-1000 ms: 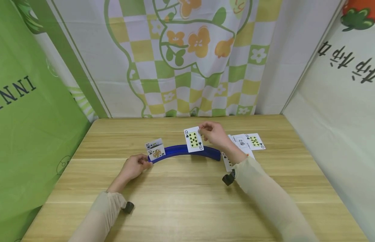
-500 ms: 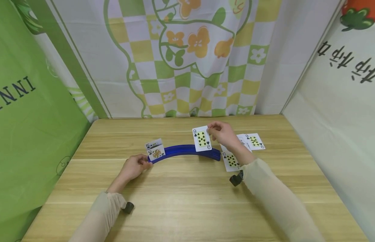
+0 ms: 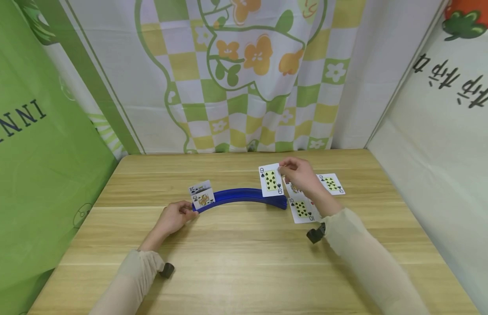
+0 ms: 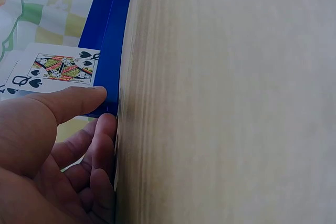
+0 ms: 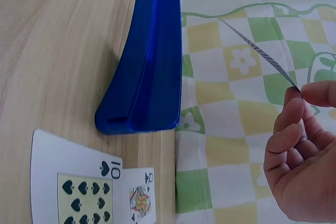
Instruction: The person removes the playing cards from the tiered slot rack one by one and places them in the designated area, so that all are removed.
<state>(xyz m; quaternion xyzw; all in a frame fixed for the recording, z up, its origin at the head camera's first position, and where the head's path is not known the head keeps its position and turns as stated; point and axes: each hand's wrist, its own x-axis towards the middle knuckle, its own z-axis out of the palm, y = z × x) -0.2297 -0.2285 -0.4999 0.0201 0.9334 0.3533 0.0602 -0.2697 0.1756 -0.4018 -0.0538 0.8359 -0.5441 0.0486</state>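
My left hand (image 3: 174, 217) pinches the left end of a curved blue card holder (image 3: 240, 194); in the left wrist view its thumb lies on the holder (image 4: 110, 72), with fingers below. A queen of spades (image 3: 203, 199) stands in that end, in front of a king of spades (image 3: 196, 188). My right hand (image 3: 301, 175) pinches a nine of spades (image 3: 270, 180) by its upper right corner, above the holder's right part. Edge-on in the right wrist view, that nine (image 5: 260, 52) appears as a thin strip between thumb (image 5: 317, 94) and fingers, apart from the holder.
Loose cards lie face up right of the holder: a ten of spades (image 3: 301, 211), a face card (image 5: 140, 200) and another nine (image 3: 331, 183). The right forearm partly hides this group. A patterned curtain (image 3: 256, 109) hangs behind the wooden table (image 3: 244, 271).
My right hand has moved right along the holder, still pinching the nine of spades. More of the ten of spades shows now. The left hand and the two cards in the holder stay put.
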